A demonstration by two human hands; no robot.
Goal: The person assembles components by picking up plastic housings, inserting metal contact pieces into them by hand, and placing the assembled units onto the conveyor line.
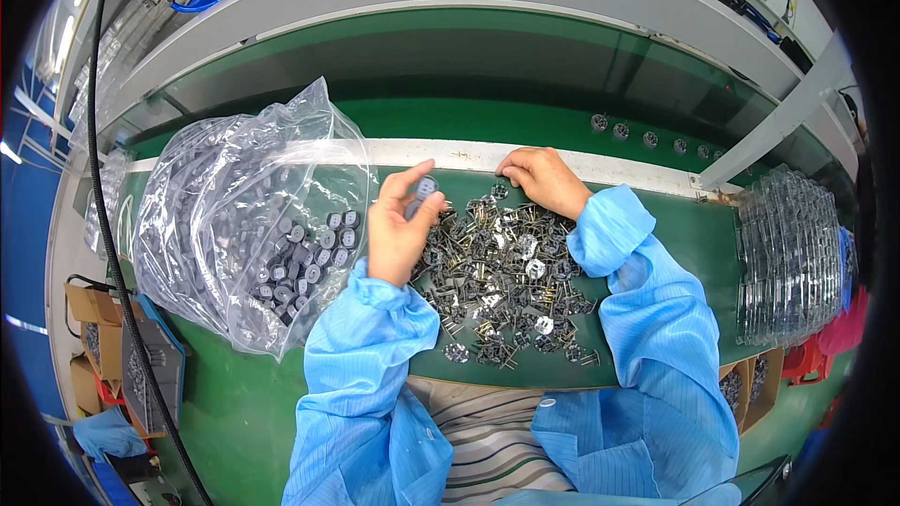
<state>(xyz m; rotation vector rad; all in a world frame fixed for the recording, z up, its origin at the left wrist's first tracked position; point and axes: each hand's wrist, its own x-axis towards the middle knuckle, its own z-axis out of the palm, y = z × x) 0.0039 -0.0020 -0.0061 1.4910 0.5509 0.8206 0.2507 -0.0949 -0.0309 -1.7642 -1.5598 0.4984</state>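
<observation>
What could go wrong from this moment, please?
The left hand holds a round grey plastic cap beside a heap of small dark parts with metal pins; it might slip among them. Some parts lie close to the near edge of the green tabletop; a loose blue fabric sleeve could brush them off.

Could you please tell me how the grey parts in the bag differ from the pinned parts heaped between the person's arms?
The grey parts lie in a clear bag, while the pinned parts lie loose on the green bench. The grey parts look squat and rounded, whereas the pinned parts look spiky. The grey parts look dull; the pinned parts glint in places. Both are small and numerous.
</observation>
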